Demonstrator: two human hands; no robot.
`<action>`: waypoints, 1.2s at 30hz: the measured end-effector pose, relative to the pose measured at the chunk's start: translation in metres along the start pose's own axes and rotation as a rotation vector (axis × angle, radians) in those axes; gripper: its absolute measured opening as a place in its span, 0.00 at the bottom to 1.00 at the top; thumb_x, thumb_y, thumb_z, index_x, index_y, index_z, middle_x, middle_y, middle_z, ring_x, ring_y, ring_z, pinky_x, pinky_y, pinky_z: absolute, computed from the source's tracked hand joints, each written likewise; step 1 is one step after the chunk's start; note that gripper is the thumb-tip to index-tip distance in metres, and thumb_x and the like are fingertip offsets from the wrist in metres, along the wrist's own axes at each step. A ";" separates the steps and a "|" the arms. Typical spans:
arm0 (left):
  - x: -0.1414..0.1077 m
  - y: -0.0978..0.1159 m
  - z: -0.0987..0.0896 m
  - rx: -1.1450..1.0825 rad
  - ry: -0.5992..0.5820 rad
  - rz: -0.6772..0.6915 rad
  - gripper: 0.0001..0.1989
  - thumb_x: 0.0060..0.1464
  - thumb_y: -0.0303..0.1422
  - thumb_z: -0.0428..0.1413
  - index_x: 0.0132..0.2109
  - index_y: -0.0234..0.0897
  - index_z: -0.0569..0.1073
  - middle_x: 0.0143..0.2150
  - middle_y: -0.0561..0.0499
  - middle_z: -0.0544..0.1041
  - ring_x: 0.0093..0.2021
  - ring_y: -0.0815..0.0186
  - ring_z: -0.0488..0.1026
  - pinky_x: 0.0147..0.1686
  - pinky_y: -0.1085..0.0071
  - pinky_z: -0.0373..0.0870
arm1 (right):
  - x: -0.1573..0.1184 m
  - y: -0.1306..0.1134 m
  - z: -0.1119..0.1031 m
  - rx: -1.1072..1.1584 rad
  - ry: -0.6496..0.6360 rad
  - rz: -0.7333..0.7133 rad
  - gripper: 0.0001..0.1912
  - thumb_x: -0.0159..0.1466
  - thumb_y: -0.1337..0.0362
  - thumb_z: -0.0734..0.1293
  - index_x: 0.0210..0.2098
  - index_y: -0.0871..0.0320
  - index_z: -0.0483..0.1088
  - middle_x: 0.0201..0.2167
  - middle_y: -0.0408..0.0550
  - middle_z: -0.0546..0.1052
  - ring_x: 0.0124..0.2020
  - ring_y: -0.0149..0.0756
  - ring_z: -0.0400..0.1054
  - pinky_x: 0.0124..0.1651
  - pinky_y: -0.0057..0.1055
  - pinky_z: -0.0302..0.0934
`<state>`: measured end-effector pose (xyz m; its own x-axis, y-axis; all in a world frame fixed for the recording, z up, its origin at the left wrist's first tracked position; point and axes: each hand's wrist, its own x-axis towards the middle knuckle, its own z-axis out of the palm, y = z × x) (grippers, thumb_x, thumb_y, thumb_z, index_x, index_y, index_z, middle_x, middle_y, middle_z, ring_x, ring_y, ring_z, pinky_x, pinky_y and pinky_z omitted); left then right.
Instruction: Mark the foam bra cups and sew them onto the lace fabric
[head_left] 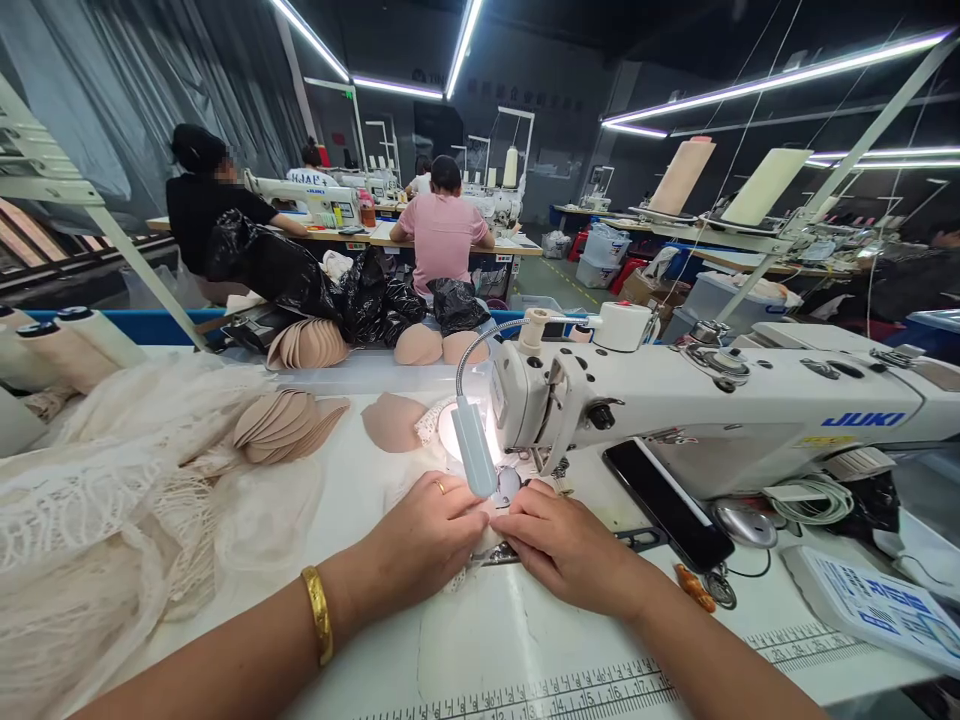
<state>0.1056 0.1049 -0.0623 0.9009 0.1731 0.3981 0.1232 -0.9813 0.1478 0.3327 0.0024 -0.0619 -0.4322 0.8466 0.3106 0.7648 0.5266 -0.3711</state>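
Just in front of the white JUKI sewing machine's (622, 385) needle area, my two hands meet with their fingertips almost touching. My left hand (420, 535), with a ring and a gold bracelet, is closed on pale lace fabric (456, 580), whose edge shows below the fingers. My right hand (566, 545) has thumb and forefinger pinched at the same spot; the fabric there is mostly covered by the fingers. A small grey lamp (474, 450) on a bent neck lights the work and hides the needle. Behind the left hand lies a beige bra cup (392, 422) beside dotted white lace (431, 424).
Cream lace (90, 510) is heaped on the left, next to stacked beige cups (285, 425). A phone (667, 505), mouse (746, 525) and white-and-blue box (874, 605) lie right. A printed ruler (555, 690) runs along the front. Co-workers (444, 225) sit ahead.
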 end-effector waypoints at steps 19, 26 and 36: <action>-0.002 -0.006 0.016 0.058 0.118 -0.030 0.08 0.63 0.23 0.49 0.36 0.37 0.69 0.40 0.45 0.75 0.38 0.59 0.65 0.40 0.61 0.63 | 0.001 0.001 0.007 -0.029 0.019 0.041 0.16 0.71 0.75 0.61 0.52 0.55 0.74 0.35 0.48 0.72 0.36 0.41 0.65 0.35 0.33 0.60; 0.002 -0.006 0.016 0.026 0.122 0.049 0.10 0.62 0.19 0.48 0.37 0.37 0.69 0.36 0.50 0.76 0.33 0.62 0.65 0.38 0.62 0.62 | 0.001 0.002 0.009 -0.041 0.020 0.047 0.15 0.71 0.74 0.61 0.52 0.55 0.73 0.36 0.48 0.73 0.37 0.42 0.66 0.36 0.34 0.61; 0.017 -0.015 0.011 -0.007 0.133 0.041 0.10 0.65 0.22 0.49 0.35 0.38 0.69 0.37 0.48 0.77 0.35 0.61 0.68 0.41 0.60 0.66 | 0.001 0.008 0.014 -0.069 0.074 0.094 0.17 0.72 0.73 0.59 0.54 0.55 0.73 0.37 0.50 0.72 0.35 0.42 0.66 0.33 0.34 0.58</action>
<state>0.1240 0.1214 -0.0678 0.8420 0.1431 0.5201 0.0840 -0.9872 0.1356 0.3317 0.0089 -0.0770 -0.3229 0.8824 0.3422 0.8324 0.4369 -0.3410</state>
